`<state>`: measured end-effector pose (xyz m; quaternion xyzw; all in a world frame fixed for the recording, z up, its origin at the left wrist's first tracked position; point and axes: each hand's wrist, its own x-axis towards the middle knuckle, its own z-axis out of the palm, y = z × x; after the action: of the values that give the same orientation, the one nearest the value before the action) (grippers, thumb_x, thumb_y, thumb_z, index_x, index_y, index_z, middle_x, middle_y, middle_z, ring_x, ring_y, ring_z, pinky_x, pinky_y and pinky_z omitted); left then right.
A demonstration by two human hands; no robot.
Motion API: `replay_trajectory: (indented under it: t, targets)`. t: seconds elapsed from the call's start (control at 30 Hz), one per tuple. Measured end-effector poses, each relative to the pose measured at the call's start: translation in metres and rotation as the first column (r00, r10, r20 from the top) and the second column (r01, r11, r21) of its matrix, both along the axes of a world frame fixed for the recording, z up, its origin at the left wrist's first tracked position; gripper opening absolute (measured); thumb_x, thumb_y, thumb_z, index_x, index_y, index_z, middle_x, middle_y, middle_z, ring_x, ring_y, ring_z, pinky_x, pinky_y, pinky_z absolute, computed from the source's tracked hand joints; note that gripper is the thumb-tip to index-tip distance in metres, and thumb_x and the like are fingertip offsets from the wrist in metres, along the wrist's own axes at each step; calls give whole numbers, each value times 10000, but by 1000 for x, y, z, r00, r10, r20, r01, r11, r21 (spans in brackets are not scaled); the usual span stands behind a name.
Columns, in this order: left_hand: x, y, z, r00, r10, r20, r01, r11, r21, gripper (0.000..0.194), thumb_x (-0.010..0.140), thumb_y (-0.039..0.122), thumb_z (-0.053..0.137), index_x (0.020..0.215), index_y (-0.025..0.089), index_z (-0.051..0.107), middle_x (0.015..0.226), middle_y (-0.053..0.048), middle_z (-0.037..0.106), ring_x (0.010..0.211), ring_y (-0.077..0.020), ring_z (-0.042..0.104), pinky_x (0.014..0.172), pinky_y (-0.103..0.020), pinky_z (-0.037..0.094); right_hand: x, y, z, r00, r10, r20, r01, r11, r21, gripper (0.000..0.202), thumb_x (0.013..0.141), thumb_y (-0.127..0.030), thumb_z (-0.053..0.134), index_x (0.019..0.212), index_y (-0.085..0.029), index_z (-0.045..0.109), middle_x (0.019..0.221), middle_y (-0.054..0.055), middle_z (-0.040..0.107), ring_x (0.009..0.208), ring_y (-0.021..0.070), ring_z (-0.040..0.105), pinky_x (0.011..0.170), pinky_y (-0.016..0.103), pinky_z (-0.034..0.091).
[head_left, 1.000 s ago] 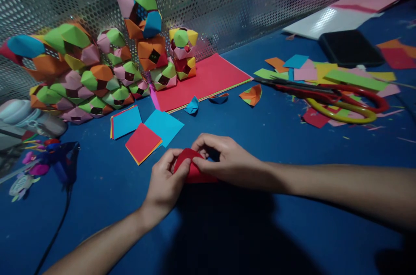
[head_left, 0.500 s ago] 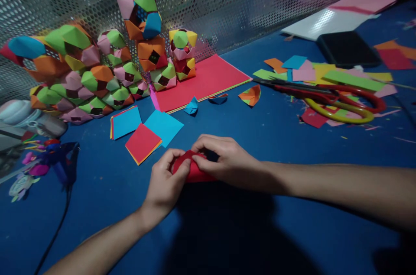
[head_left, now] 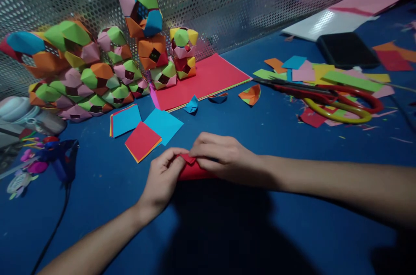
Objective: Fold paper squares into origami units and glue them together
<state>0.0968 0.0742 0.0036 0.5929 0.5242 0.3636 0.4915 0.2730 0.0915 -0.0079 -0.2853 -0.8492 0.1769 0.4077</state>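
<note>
Blue table (head_left: pixel 104 188), grey perforated metal panel (head_left: pixel 247 11) along the back. Multicoloured folded-paper models (head_left: pixel 102 70) piled at back left, in front of panel. Large flat red paper sheet (head_left: pixel 208 78) beside them, other colours showing under its edge. Scissors with black blades, red and yellow handles (head_left: pixel 320 93) among mixed paper scraps (head_left: pixel 352 81), right side; tips near sheet's corner. Black flat rectangular object (head_left: pixel 349 50) behind scraps. Left: blue glue gun (head_left: pixel 59 164), black cord (head_left: pixel 60 219) trailing forward; whitish lidded container (head_left: pixel 16 112) behind.
</note>
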Motion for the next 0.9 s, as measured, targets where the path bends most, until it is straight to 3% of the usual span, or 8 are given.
replay_trajectory:
  t: [0.17,0.33,0.53,0.67,0.8,0.9]
  targets:
    - [-1,-1,0,999,-29,31,30,999,-43,134,799,258,543,853,185,641,790,1,626,700,-117,534,636,-205,402,3,0,1,991,-24,131,11,995,97,255,886,-165,394,853,-156,647,789,70,592,683,117,547,617,212,437]
    - [0,-3,3,998,-54,44,57,995,-85,181,783,333,598,872,178,623,816,7,619,752,-112,524,677,-195,398,1,1,-2,999,3,32,-6,997,74,207,871,-150,431,861,-143,638,780,63,592,695,112,553,629,206,440]
    - [0,-3,1,997,-48,54,52,996,-70,191,783,343,605,898,191,619,847,14,619,779,-107,530,700,-191,399,-1,2,-3,993,-14,-114,6,998,-68,152,800,-89,483,839,-126,625,766,53,613,688,107,555,632,209,432]
    - [-1,-3,3,995,-67,73,71,996,-50,217,763,315,631,954,213,622,929,8,639,855,-124,550,744,-201,406,-1,0,2,986,-81,-143,40,961,-274,131,768,-101,514,812,-145,629,741,20,610,655,94,547,607,200,422]
    - [-2,-1,8,995,10,102,9,983,-181,160,765,286,626,883,179,640,843,-6,650,777,-116,562,697,-203,410,-2,-1,7,985,-123,-124,42,854,-518,112,762,-124,523,770,-153,631,670,-13,583,612,85,527,550,184,408]
    - [-2,4,15,977,18,212,55,942,-331,162,757,236,625,895,155,652,801,-20,653,727,-109,567,691,-207,415,-3,-2,8,981,-138,-139,32,815,-579,98,763,-146,538,788,-154,633,659,-18,587,602,85,531,538,184,413]
